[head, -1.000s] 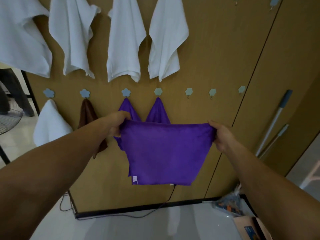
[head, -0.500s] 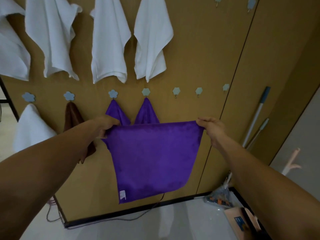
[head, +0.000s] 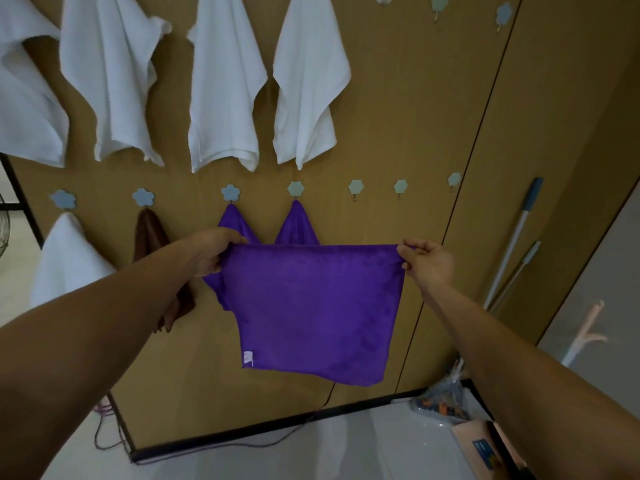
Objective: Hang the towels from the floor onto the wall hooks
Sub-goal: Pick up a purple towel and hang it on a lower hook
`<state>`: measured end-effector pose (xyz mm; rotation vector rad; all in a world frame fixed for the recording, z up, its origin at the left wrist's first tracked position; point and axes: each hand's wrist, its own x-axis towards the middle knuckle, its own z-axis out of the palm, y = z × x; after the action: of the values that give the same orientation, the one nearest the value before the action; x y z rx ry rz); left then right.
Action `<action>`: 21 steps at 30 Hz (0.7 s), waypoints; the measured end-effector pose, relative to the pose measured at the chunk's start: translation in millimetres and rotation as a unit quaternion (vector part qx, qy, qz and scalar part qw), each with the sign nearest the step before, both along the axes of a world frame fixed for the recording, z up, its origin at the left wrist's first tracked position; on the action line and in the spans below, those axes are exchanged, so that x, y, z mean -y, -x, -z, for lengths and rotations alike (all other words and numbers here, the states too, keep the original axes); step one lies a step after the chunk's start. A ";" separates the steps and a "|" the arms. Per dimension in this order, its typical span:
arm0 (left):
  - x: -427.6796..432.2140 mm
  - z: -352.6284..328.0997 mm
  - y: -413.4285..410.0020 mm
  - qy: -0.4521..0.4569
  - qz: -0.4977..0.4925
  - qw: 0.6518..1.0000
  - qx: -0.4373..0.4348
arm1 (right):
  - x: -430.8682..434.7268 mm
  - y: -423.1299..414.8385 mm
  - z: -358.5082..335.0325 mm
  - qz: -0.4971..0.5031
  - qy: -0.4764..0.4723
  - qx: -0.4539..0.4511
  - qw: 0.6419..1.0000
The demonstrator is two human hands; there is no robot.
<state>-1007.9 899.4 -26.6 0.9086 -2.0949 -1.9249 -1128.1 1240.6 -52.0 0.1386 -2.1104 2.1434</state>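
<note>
1. While stretched flat before the wooden wall (head: 398, 116), purple towel (head: 311, 306) pinched at both top corners: left hand (head: 211, 251) and right hand (head: 427, 263), each grip closed on cloth.
2. Hanging behind it from flower hooks (head: 230, 192): two more purple towels (head: 298, 225).
3. Empty hooks (head: 356, 187) just right.

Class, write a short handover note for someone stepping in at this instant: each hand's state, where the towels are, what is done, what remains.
Left hand and right hand each pinch a top corner of the purple towel, spread flat before the wall.
Done: lower row holds a white towel, a brown towel and two purple towels.
Left: hang the held towel; the next free hook is just right of them.
</note>
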 end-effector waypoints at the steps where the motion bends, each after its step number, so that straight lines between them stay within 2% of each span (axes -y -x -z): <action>1: 0.3 -0.7 -0.9 -0.003 0.008 1.000 -0.001 | 0.2 -0.5 0.2 0.005 -0.010 -0.012 1.000; 5: 2.9 -0.3 -4.2 -0.009 0.023 1.000 -0.001 | 0.6 -1.5 0.1 0.005 -0.035 0.002 0.999; 12: 10.4 1.9 -7.0 -0.035 0.004 0.998 -0.043 | -0.7 -1.7 3.1 -0.029 0.064 0.064 0.995; 14: 10.8 0.7 -8.2 -0.030 0.003 0.998 -0.046 | 0.8 -3.4 1.9 -0.044 0.063 0.070 0.995; 18: 14.7 0.8 -13.4 -0.018 0.021 0.999 -0.037 | -2.4 -7.7 -0.9 -0.094 0.019 0.055 0.994; 21: 17.0 1.5 -20.8 0.037 0.118 0.992 -0.015 | -5.1 -12.6 -1.3 -0.093 -0.136 -0.001 0.986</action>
<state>-987.1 882.3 -28.0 0.6392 -2.3300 -1.9371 -1115.5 1245.7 -50.7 0.3785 -2.4685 1.9294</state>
